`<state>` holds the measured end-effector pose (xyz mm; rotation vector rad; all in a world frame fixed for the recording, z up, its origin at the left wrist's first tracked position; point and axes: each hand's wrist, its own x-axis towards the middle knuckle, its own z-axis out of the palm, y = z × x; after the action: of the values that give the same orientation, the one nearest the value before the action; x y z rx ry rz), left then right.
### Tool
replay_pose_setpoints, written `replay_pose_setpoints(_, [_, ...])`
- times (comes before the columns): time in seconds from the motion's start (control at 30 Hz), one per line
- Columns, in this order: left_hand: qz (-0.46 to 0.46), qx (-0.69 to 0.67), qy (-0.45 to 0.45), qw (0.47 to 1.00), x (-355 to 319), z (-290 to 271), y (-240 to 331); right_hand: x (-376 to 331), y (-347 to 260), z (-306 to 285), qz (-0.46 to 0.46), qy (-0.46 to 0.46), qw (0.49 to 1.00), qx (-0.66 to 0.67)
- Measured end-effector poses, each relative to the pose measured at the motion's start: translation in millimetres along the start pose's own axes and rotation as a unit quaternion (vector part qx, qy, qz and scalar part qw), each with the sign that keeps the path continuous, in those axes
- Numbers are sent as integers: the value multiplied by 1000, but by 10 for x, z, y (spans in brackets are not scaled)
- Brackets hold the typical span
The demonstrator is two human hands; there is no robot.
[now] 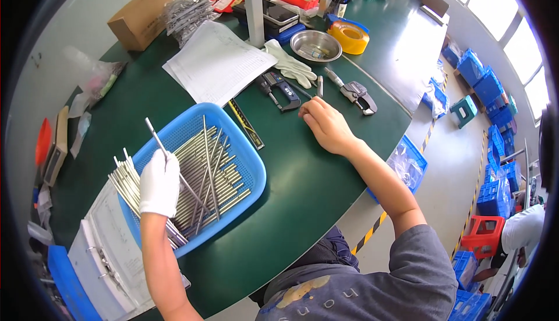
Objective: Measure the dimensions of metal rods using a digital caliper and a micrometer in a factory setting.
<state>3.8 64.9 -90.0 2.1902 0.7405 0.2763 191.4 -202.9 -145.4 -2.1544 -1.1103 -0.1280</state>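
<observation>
My left hand [160, 184], in a white glove, is closed around a thin metal rod [154, 133] that slants over a blue plastic basket [256, 175]. Many similar silvery rods [192, 152] lie in the basket, a few crosswise on top and a bundle sticking out over the left rim. My bare right hand [327, 124] rests on the green table with its fingers curled; whatever they may hold is hidden. Just beyond its knuckles are a small metal cylinder [319, 85] and a thin dark stick. Two digital micrometers flank them, one on the left [280, 92] and one on the right [356, 92].
A black-and-yellow ruler [246, 124] lies beside the basket. Farther back are paper sheets [218, 64], a white glove [289, 64], a metal bowl [316, 46] and yellow tape [349, 36]. An open binder [105, 257] sits left. Another person [524, 228] is at the far right.
</observation>
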Motion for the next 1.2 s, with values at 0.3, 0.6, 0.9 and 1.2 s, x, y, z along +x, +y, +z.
replay_pose_setpoints(0.3, [39, 37, 27, 998, 46, -1, -70, -129, 16, 53, 51, 6, 989, -139])
replay_pose_setpoints(0.6, [60, 72, 20, 995, 104, 81, -101, -381, -49, -68, -18, 114, 980, -164])
replay_pose_setpoints(0.9, [23, -3, 0, 1000, 71, 41, -135, -406, -49, -5, 31, 114, 984, -132])
replay_pose_setpoints(1.2, [51, 9, 14, 999, 113, 111, -115, -154, 250, -191, 176, 139, 929, -294])
